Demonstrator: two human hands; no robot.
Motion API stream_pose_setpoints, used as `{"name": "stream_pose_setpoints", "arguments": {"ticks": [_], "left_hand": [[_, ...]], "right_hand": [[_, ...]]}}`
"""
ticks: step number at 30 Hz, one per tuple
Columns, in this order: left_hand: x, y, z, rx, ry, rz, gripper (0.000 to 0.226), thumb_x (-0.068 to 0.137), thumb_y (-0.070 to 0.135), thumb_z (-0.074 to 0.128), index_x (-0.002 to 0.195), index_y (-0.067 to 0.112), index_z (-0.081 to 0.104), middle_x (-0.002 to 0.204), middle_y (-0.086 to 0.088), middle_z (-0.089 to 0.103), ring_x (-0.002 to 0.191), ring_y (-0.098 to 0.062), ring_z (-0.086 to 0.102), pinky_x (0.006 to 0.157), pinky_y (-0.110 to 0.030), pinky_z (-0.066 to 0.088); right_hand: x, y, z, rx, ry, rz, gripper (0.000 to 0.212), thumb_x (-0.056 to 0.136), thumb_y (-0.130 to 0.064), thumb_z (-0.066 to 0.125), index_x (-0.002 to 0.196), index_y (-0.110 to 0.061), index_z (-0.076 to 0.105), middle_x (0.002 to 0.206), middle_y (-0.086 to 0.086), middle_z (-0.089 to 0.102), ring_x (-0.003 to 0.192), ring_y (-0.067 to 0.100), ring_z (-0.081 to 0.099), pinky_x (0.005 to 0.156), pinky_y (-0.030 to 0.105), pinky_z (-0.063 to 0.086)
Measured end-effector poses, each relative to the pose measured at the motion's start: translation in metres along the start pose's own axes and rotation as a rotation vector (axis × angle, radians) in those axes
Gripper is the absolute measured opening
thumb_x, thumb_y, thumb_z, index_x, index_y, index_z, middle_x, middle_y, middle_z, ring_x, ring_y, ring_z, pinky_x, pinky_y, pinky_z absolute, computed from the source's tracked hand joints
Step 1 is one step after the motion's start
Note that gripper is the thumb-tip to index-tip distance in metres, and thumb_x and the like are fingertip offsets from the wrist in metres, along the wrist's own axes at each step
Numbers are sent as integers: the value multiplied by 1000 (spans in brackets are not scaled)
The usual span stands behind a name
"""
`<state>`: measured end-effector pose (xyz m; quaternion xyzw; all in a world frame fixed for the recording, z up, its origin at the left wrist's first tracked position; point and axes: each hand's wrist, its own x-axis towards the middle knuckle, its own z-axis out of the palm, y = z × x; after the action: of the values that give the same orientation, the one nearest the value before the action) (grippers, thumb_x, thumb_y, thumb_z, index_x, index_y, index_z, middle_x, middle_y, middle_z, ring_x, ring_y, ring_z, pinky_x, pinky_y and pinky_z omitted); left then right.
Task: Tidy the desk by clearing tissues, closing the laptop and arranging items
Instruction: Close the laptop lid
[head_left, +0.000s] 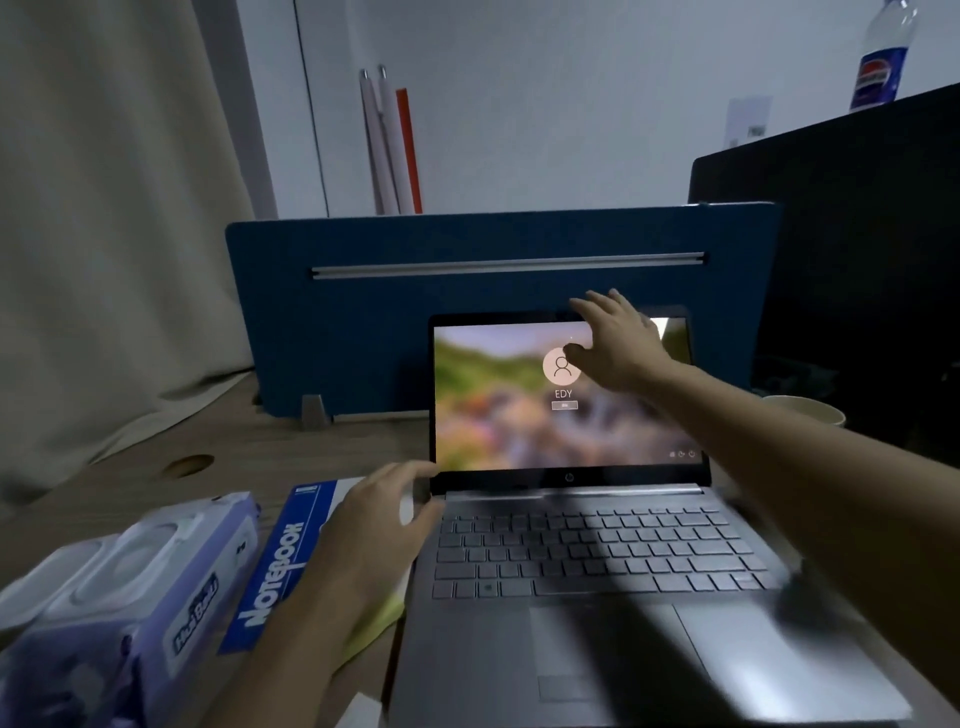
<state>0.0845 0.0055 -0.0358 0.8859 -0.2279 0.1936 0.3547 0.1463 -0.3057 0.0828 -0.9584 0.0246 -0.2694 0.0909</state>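
A silver laptop stands open in the middle of the wooden desk, its screen lit with a login page. My right hand reaches across the screen with fingers spread, fingertips at the lid's top edge. My left hand lies flat on a blue notebook, its fingers touching the laptop's left hinge corner. Under the notebook shows a yellow pad. A purple pack of wipes lies at the near left.
A blue divider panel stands behind the laptop. A dark monitor fills the right, with a paper cup below it and a water bottle above. A curtain hangs at the left. A cable hole is in the desk.
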Motion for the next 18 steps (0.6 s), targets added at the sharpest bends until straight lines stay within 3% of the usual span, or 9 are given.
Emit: {"name": "stream_pose_setpoints", "arguments": {"ticks": [2,5,9,18], "left_hand": [[1,-4,1,14,-1,-13,31,93,41,58,123,42,57,120,26,55,107,2,48,84,-25,40],[2,-7,2,24,3,-12,33,92,42,58,125,42,55,119,27,53,109,1,47,86,-26,41],[1,-6,2,47,10,-4,33,93,41,58,126,42,55,120,26,52,110,0,46,84,-26,41],[-7,4,-10,60,34,-36,43,92,43,61,134,37,50,135,5,57,115,-20,56,87,-37,49]], "right_hand": [[12,-1,0,-64,-44,19,70,93,-46,52,153,-23,24,161,2,26,152,23,5,118,54,8],[17,0,-1,-113,-69,33,64,93,-53,47,147,-23,34,151,6,39,146,24,25,117,58,4],[8,-1,-4,-193,28,-50,60,92,-60,43,137,-20,45,136,12,51,128,33,46,117,51,16],[-39,-14,-45,-179,137,-138,57,90,-52,54,132,-15,47,131,13,54,121,37,46,105,41,32]]}}
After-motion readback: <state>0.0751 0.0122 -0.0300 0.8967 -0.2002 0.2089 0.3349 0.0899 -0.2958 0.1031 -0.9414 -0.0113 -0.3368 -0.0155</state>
